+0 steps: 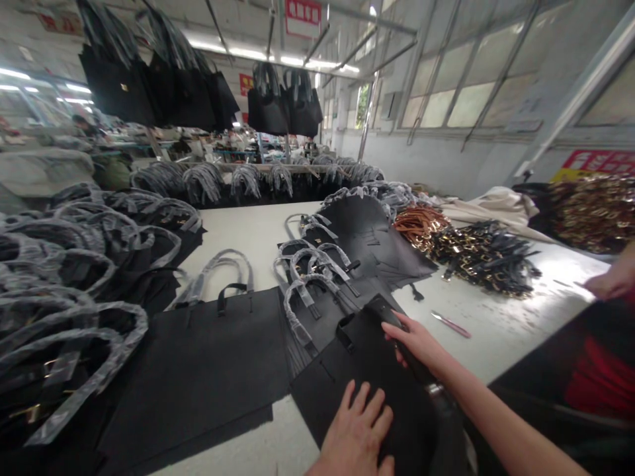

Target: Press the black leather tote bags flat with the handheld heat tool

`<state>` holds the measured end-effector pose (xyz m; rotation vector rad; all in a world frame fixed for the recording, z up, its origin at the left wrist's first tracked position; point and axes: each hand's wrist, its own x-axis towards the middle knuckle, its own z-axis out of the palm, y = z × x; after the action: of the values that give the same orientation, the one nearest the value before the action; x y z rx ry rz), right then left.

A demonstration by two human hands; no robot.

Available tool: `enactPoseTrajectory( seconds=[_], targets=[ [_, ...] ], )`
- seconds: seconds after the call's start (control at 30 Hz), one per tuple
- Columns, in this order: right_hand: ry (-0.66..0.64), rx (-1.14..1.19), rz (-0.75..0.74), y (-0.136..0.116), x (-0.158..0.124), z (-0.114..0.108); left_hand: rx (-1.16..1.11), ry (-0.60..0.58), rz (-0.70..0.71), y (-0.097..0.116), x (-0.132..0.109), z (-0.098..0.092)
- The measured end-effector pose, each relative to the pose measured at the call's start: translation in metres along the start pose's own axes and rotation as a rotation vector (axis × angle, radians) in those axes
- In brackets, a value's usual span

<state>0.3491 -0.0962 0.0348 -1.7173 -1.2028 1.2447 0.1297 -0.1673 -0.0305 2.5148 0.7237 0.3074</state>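
the panel (367, 360) lies on the bench (292, 439), left hand (360, 426) spread flat on it; right hand (407, 337) grasps a dark piece (418, 367), where uneven pulling could skew the panel.

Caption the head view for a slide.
Left hand spread on a flat, black, leather-like panel; right hand gripping a dark, elongated object at its edge, near plastic-wrapped, looped handles.

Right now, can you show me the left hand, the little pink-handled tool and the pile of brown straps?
Left hand (356, 430): head view, back of the hand.
Pink-handled tool (452, 324): head view, on its handle.
Pile of brown straps (419, 221): head view, middle of the pile.
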Motion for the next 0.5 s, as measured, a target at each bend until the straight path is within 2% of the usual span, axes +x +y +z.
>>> enactPoseTrajectory(
  seconds=[0.1,0.23,0.37,0.5],
  targets=[
    [-0.052,-0.022,0.005,-0.010,-0.016,-0.005,0.000,0.033,-0.007,0.003,-0.003,-0.002],
    [-0.270,-0.085,0.116,-0.012,-0.037,-0.004,-0.011,0.054,-0.005,0.005,-0.006,-0.005],
    [-0.405,-0.087,0.167,-0.009,-0.040,0.020,-0.017,0.061,0.009,0.005,-0.007,-0.005],
    [-0.428,-0.063,0.179,-0.014,-0.027,0.045,-0.023,0.086,0.012,0.004,-0.007,-0.005]
  ],
)
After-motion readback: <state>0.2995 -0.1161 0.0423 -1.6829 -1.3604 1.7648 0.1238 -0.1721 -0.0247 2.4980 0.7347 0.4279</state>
